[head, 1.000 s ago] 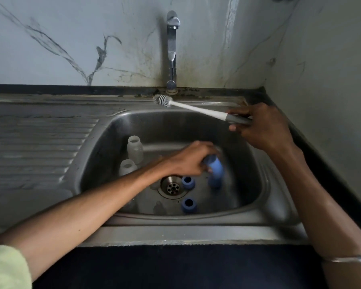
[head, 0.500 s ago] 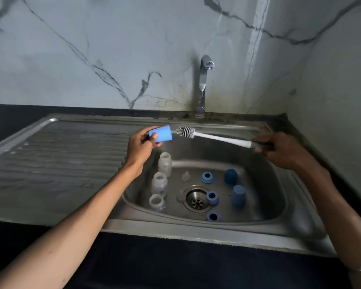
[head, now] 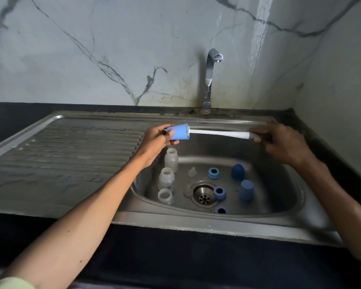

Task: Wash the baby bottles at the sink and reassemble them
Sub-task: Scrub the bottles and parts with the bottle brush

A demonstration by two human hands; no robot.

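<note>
- A person's left hand (head: 156, 138) grips a light-blue bottle cap (head: 178, 132) above the far left edge of a steel sink (head: 279, 207), its open mouth turned right.
- The right hand (head: 279, 142) curls around the grey grip of a white bottle brush (head: 217, 133), held almost level; the brush head sits inside the cap, only a fringe of bristles showing at the rim.
- Three clear bottles (head: 166, 179) stand in a near-to-far row along the basin's left wall.
- Three blue collar rings (head: 219, 192) lie right of the drain (head: 203, 194), one far, one beside it, one near.
- Two darker blue caps (head: 246, 190) stand further right, and a clear teat (head: 192, 172) lies far of the drain.
- A chrome tap (head: 209, 80) rises behind the basin; no water runs from it.
- A ribbed draining board (head: 71, 155) stretches left.
</note>
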